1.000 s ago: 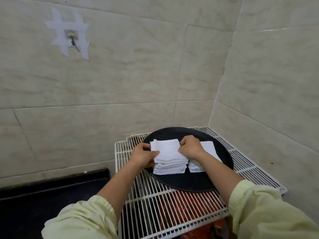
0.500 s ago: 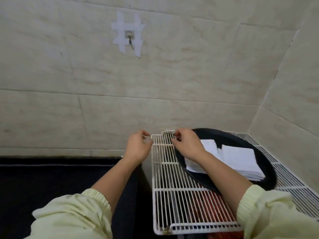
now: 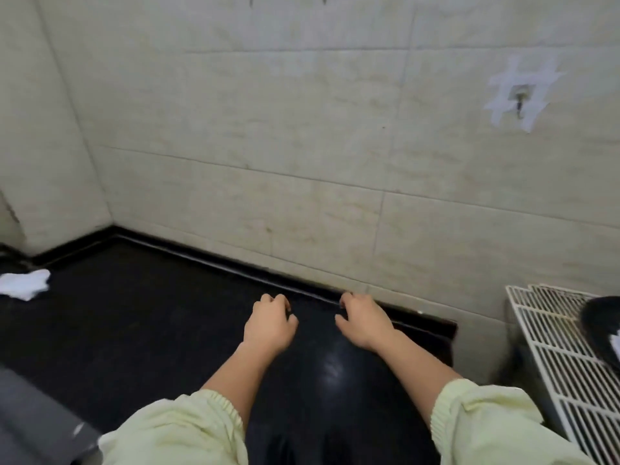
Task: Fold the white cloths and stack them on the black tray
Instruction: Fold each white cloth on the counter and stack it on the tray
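Note:
My left hand (image 3: pixel 268 325) and my right hand (image 3: pixel 364 322) hover side by side over the black countertop (image 3: pixel 151 330), fingers loosely curled, holding nothing. A crumpled white cloth (image 3: pixel 24 284) lies on the counter at the far left edge. Only a sliver of the black tray (image 3: pixel 599 325) shows at the right edge, with a corner of a folded white cloth (image 3: pixel 616 344) on it. The rest of the tray is out of frame.
The tray rests on a white wire rack (image 3: pixel 553 347) at the right. Tiled walls close the back and left. A taped hook (image 3: pixel 520 97) sits on the wall. A grey object (image 3: pixel 30 421) fills the lower left corner.
My view has swung left, from the tray and rack to the black counter. Both hands left the stacked cloths and moved left over the counter, empty.

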The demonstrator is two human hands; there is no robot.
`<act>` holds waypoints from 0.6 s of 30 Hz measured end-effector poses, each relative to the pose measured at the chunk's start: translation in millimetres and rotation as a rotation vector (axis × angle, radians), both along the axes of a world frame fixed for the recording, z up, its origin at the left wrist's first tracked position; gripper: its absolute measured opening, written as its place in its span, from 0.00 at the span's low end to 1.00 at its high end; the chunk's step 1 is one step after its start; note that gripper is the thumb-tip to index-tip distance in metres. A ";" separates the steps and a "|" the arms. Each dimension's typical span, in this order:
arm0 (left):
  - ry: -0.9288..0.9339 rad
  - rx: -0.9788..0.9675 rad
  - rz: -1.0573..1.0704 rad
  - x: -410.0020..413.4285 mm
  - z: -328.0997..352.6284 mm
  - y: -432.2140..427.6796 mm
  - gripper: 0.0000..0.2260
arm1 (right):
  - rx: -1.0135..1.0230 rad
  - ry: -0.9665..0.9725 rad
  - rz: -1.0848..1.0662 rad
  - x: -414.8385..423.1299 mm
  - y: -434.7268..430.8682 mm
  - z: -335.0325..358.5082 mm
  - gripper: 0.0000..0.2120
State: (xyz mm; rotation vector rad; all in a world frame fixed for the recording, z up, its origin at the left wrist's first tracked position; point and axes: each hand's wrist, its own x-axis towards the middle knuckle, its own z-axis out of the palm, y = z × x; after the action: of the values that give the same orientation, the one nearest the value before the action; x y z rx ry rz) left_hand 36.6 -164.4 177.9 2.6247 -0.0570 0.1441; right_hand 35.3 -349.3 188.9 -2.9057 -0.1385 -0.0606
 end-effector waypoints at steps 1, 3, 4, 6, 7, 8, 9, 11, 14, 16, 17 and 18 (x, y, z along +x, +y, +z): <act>-0.001 0.016 0.029 -0.6 -0.5 32.2 0.12 | -0.006 0.008 0.022 4.1 33.2 -2.0 0.18; -0.002 0.054 0.077 -2.6 -1.8 84.9 0.12 | -0.018 0.022 0.076 10.3 87.7 -6.6 0.19; 0.007 0.077 0.109 -5.5 -2.7 114.1 0.12 | -0.031 0.024 0.116 13.6 117.9 -10.1 0.20; 0.024 0.113 0.160 -10.0 -4.3 161.6 0.12 | -0.071 0.031 0.184 19.2 167.4 -14.5 0.21; 0.031 0.129 0.187 -11.6 -5.0 185.3 0.12 | -0.086 0.036 0.217 21.9 192.5 -15.6 0.21; 0.038 0.139 0.215 -13.3 -4.9 208.4 0.13 | -0.095 0.035 0.250 25.9 216.9 -17.4 0.21; 0.042 0.144 0.245 -13.6 -5.4 231.7 0.13 | -0.101 0.041 0.281 29.9 241.8 -18.3 0.22; 0.051 0.147 0.300 -12.5 -7.4 272.0 0.13 | -0.103 0.044 0.340 38.3 285.2 -20.1 0.22; 0.079 0.145 0.373 -7.6 -13.5 324.9 0.13 | -0.120 0.047 0.420 53.8 346.0 -24.3 0.21; 0.095 0.155 0.416 -1.1 -19.1 356.4 0.14 | -0.147 0.054 0.473 66.7 383.4 -29.0 0.21; 0.097 0.158 0.435 4.2 -22.0 371.7 0.14 | -0.162 0.057 0.498 73.7 400.9 -31.0 0.20; 0.094 0.156 0.453 10.5 -24.8 386.8 0.14 | -0.175 0.055 0.520 82.0 417.9 -33.2 0.20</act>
State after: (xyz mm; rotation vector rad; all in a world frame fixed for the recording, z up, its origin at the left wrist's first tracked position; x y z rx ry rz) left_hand 47.2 222.4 153.1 2.7535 0.5817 0.1766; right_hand 117.2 68.5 155.7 -2.9333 -0.9193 0.1262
